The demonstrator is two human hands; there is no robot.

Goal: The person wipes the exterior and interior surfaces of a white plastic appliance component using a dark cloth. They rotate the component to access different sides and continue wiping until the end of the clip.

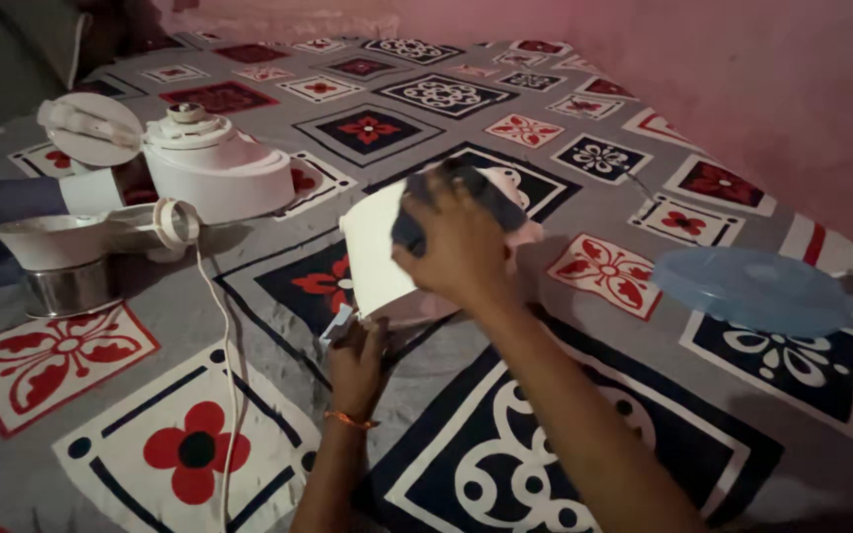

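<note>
Wiping the white jar (379,259) at mid-frame on the bed (644,395), the right hand (461,247) presses a dark cloth (476,192) on top — the left hand (355,360) grips its base; steadier bracing below would help, I judge.

R hand (461,247) presses dark cloth (417,222) on white jar (379,259); L hand (355,360) steadies its base.

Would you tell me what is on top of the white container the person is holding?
The right hand presses a dark cloth onto the white container. The left hand grips its lower edge. The hand and cloth hide the container's top surface.
</note>
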